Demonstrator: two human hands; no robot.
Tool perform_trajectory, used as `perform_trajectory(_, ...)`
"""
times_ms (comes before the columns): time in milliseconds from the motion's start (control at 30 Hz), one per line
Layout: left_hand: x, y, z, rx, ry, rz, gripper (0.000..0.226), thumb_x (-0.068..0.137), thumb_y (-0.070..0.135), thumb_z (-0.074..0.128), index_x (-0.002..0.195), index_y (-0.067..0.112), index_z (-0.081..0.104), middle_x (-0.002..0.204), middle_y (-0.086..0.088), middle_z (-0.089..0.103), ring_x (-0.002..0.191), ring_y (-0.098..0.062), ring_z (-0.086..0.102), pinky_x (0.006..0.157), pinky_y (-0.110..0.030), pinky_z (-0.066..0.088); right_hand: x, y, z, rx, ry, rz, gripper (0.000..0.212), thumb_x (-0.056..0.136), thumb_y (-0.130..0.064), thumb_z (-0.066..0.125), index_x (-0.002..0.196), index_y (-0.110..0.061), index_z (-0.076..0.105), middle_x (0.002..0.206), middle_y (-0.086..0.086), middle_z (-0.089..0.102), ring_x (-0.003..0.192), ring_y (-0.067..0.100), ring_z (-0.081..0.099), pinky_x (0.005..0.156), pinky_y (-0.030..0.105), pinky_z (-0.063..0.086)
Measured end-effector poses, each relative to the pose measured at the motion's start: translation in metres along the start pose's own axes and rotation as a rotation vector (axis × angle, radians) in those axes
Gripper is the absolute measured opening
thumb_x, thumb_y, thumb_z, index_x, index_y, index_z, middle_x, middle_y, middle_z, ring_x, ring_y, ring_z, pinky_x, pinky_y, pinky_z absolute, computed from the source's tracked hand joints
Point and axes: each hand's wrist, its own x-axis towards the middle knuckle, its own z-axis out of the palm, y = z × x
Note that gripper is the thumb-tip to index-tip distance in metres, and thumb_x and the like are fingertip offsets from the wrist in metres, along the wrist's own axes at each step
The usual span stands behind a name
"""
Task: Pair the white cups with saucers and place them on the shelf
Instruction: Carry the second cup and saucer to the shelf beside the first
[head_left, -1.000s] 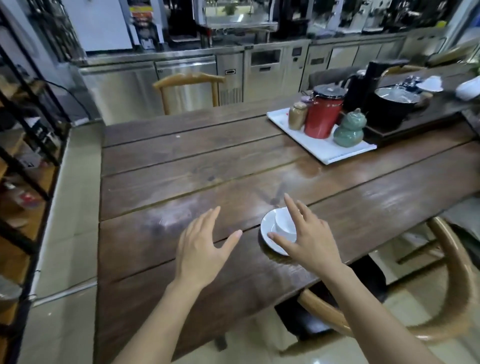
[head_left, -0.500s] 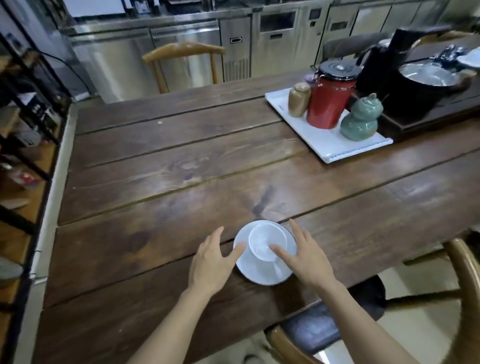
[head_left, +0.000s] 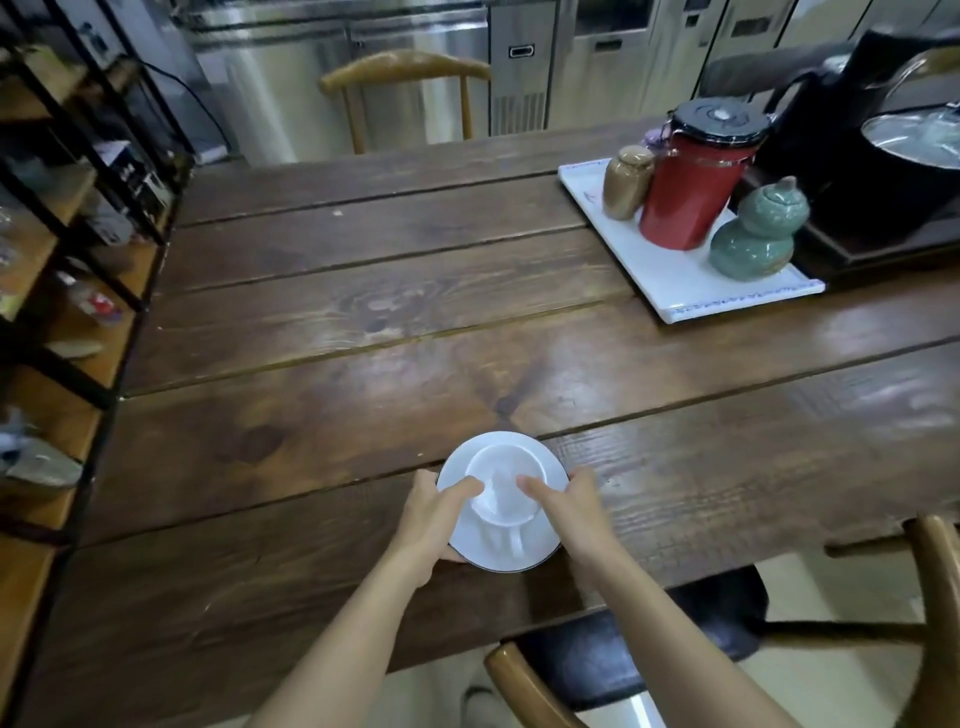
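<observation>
A white cup (head_left: 505, 483) sits on a white saucer (head_left: 500, 551) near the front edge of the dark wooden table (head_left: 363, 338). My left hand (head_left: 434, 519) grips the saucer's left rim, thumb lying over the top towards the cup. My right hand (head_left: 574, 512) grips the right rim the same way, its thumb reaching the cup's edge. The shelf (head_left: 57, 260), a black metal frame with wooden boards, stands to the left of the table.
A white tray (head_left: 675, 280) at the table's right holds a red canister (head_left: 693, 197), a brown jar (head_left: 626, 182) and a green gourd jar (head_left: 756, 234). Black pots sit beyond it. Wooden chairs stand at the far side (head_left: 405, 78) and beside me (head_left: 930, 597).
Both hands came in from above the table and closed on the saucer's two sides. The camera has tipped further down towards the cup and saucer.
</observation>
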Motion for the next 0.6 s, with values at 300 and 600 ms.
perform_trajectory(300, -0.034, -0.020, -0.053, -0.246, -0.007, 0.024, 0.043, 0.079, 0.031, 0.071, 0.113, 0.017, 0.049, 0.115, -0.004, 0.056, 0.101, -0.027, 0.061, 0.063, -0.046, 0.060, -0.031, -0.019, 0.038, 0.005, -0.091, -0.156, 0.057, 0.082, -0.030, 0.068, 0.126, -0.011, 0.037, 0.119, 0.004, 0.053, 0.099, 0.020, 0.057, 0.074, 0.031, 0.047)
perform_trajectory(600, -0.126, -0.086, -0.185, -0.538, 0.248, 0.194, 0.052, 0.062, 0.038, 0.075, 0.110, 0.027, 0.058, 0.112, 0.001, 0.064, 0.100, -0.023, 0.064, 0.054, -0.035, 0.056, -0.133, -0.033, 0.163, -0.083, -0.453, -0.306, 0.039, 0.080, -0.035, 0.069, 0.112, -0.020, 0.053, 0.104, -0.009, 0.064, 0.094, 0.012, 0.063, 0.075, 0.029, 0.050)
